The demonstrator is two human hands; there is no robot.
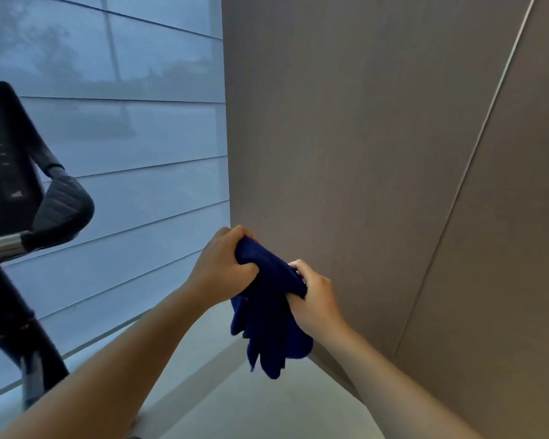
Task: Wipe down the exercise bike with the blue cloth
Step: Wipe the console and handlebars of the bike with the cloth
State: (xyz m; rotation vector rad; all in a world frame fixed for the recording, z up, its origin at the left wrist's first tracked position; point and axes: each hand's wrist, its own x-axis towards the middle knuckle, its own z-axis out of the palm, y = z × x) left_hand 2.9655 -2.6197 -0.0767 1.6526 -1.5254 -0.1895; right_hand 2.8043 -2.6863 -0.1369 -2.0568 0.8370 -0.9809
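Observation:
The blue cloth (268,321) hangs bunched in the air at centre frame, held by both hands. My left hand (224,267) grips its upper end, fingers curled round the fabric. My right hand (314,299) pinches its right edge just below. The exercise bike (10,191) stands at the far left, apart from the hands: a dark console, a black padded handlebar grip (65,204) on a silver bar, and a dark post running down. Most of the bike lies outside the frame.
A window with pale horizontal blinds (133,172) fills the left background. A grey-brown panelled wall (377,153) rises on the right, meeting the window in a corner. A light floor and sill (260,407) show below the hands.

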